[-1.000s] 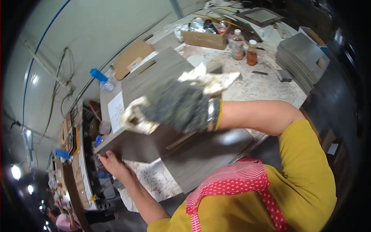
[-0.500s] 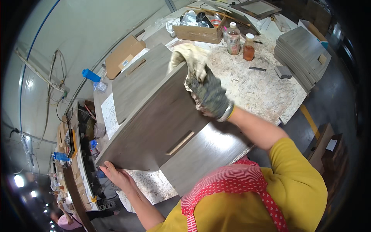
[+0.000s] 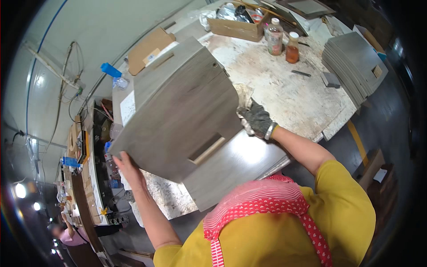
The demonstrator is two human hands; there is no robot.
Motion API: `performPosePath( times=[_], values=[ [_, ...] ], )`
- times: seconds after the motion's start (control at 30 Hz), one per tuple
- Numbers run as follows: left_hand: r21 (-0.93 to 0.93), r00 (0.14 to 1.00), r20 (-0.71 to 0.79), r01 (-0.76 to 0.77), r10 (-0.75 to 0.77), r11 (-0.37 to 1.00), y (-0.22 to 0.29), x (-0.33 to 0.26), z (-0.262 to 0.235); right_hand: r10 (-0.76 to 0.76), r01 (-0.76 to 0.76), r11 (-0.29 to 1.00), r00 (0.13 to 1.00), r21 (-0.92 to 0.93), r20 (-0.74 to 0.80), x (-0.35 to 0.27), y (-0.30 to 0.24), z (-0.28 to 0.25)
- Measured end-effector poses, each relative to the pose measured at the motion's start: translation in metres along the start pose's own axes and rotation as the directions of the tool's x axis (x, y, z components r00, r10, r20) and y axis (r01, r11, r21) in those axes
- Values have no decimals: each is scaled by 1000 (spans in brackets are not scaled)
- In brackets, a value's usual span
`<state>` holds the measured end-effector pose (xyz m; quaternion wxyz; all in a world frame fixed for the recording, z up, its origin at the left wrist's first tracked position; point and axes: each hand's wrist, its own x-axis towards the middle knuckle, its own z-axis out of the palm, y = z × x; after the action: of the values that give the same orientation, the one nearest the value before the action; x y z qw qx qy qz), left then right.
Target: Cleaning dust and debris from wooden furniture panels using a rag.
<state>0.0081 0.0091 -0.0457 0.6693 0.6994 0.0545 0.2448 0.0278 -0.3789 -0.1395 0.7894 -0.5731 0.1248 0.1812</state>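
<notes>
Currently a grey wooden panel [image 3: 178, 115] is held tilted above the workbench [image 3: 293, 93]; its lower edge is gripped by the bare left hand [image 3: 126, 167], its right edge by the gloved right hand [image 3: 255, 120]; a slip could be caused by the one-sided bare grip.

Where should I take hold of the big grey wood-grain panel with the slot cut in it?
Grip the grey wood-grain panel by its two opposite side edges, coming in from left and right. It is wide, flat and tilted up off the bench, so one-sided grips would probably let it swing. The bare left hand and gloved right hand hold it this way.
</notes>
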Motion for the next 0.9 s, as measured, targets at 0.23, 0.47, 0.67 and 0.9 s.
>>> performPosePath(
  times=[0.23,0.47,0.67,0.9],
  values=[
    [-180,960,-151,207,-235,962,-16,-56,-12,-496,400,513,860,-759,118,-60,-48,-8],
    [-180,920,-131,345,-370,921,-26,-81,-18,-414,490,-52,783,-870,465,-104,11,-54],
    [-110,930,-98,344,-354,933,-46,-75,-30,-54,-36,469,996,-882,-69,-147,25,-60],
    [-168,974,-106,179,-198,969,-8,-45,-7,-520,251,-102,811,-962,267,-129,-11,-106]
  ],
)
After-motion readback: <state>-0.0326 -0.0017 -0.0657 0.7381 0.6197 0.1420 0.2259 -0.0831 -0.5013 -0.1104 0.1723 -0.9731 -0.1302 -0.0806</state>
